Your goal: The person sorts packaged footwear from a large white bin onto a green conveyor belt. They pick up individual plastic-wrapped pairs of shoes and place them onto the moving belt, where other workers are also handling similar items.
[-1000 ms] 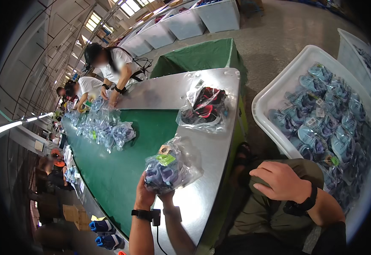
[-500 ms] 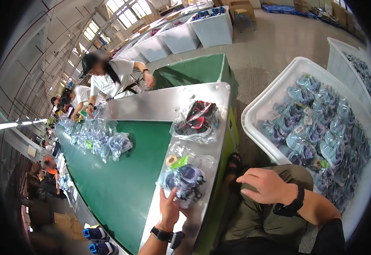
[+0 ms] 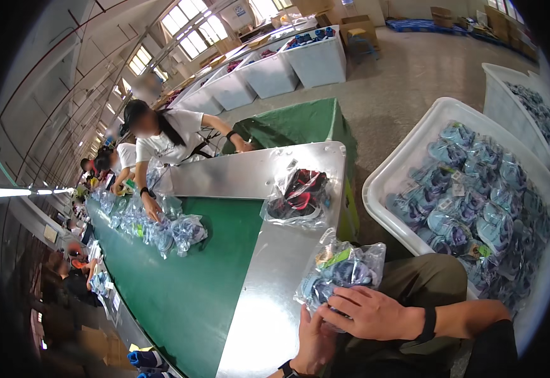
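Green belt table (image 3: 186, 283) at nine o'clock, white tub (image 3: 391, 160) at two; between them, bagged shoes (image 3: 344, 274). Right hand (image 3: 379, 315), at five o'clock, bends its fingers over them; left hand (image 3: 316, 346), at seven, meets their lower edge; whether either pinches I cannot tell. Slickly wrapped, they could slip if both touches are light

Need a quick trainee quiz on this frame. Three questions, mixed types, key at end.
1. True or false: the right hand is well away from the bagged blue-purple shoes at the left hand.
2. What lies on the metal worktop? A) cardboard box B) bagged black-and-red shoes C) blue stool
3. Fill in: the big white tub stands to the person's ____.

Key: 1. False, its fingers overlap the bag. 2. B. 3. right.
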Demonstrator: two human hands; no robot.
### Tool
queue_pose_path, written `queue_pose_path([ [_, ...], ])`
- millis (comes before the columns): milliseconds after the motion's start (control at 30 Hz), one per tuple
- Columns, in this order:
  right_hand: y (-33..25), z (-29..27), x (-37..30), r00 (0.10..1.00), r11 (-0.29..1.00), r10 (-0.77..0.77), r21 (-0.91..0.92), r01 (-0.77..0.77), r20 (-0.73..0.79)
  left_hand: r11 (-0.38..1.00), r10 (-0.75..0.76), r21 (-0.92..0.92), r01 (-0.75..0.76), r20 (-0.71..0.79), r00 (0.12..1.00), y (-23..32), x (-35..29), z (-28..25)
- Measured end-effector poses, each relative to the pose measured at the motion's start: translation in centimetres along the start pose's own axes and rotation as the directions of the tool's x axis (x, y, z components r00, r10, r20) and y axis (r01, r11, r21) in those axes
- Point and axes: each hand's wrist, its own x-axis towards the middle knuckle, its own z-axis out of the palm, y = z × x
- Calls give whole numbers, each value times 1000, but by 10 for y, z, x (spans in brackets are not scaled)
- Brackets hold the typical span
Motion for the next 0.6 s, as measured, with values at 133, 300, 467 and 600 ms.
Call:
queue_pose_path([
  [133, 24, -54, -10, 994, 993, 49, -102, -59, -98, 999, 23, 42, -29, 133, 991, 2, -15, 23],
  [300, 73, -136, -78, 967, 873, 184, -424, -242, -175, 895, 137, 403, -191, 157, 978, 26, -1, 8],
  [467, 96, -204, -177, 859, 641, 482, -599, -480, -173, 911, 114, 391, -128, 59, 992, 59, 41, -45],
  [600, 112, -228, -262, 683, 477, 719, -623, -619, -128, 870, 136, 486, -77, -86, 987, 62, 65, -62],
])
